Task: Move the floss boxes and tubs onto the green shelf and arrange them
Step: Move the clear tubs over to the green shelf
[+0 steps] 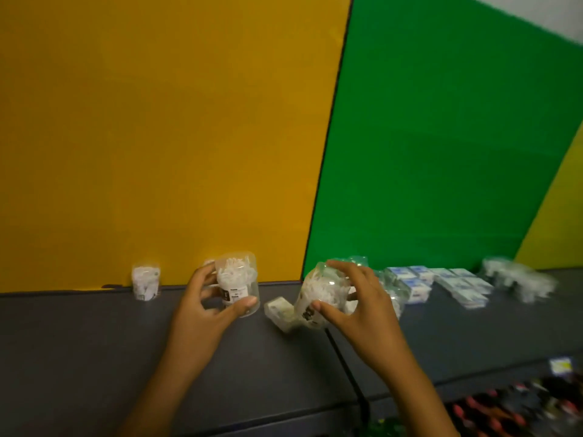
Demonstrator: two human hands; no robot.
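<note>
Tubs are our worry: left hand (208, 305) pinches an upright clear tub (238, 283), right hand (353, 298) grips a tilted tub (318, 298) that could topple the small box (279, 309) beside it.

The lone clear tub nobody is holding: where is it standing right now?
In the head view, the lone tub stands upright at far left on the dark shelf surface, against the yellow back panel, left of the tub held by the left hand.
</note>
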